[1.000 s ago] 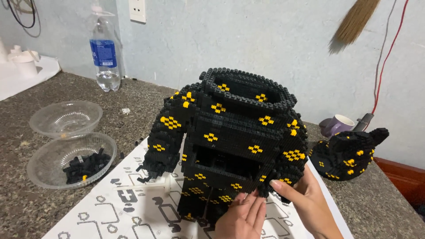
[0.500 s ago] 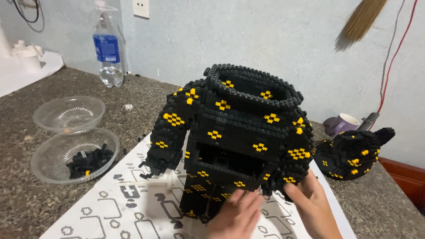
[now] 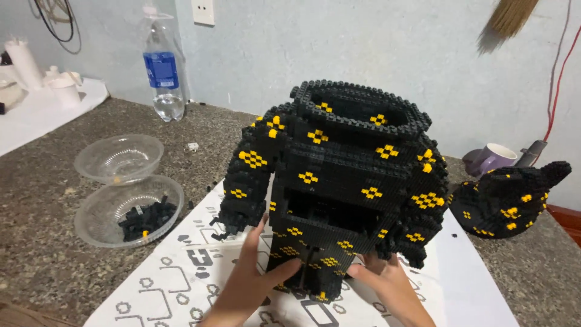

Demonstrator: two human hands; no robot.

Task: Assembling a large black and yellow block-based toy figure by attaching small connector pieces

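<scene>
A large black brick-built figure body (image 3: 351,163) with yellow flower spots stands on a printed white sheet (image 3: 181,284). Its top is open and hollow, and two arms hang at its sides. My left hand (image 3: 254,272) lies against the left side of its lower block, fingers up under the left arm and thumb pressed across the front. My right hand (image 3: 387,281) grips the lower block from the right, beneath the right arm, with its fingers hidden behind. A separate black and yellow head piece (image 3: 508,203) with an ear lies to the right.
Two clear plastic bowls sit at the left on the granite counter (image 3: 42,242): the nearer bowl (image 3: 97,206) holds loose black bricks, the farther bowl (image 3: 118,157) is nearly empty. A water bottle (image 3: 163,72) stands by the wall, a purple mug (image 3: 493,158) at back right.
My left hand has slid from the front middle of the lower block to its left side. My right hand has shifted slightly inward. The view has dropped closer to the model.
</scene>
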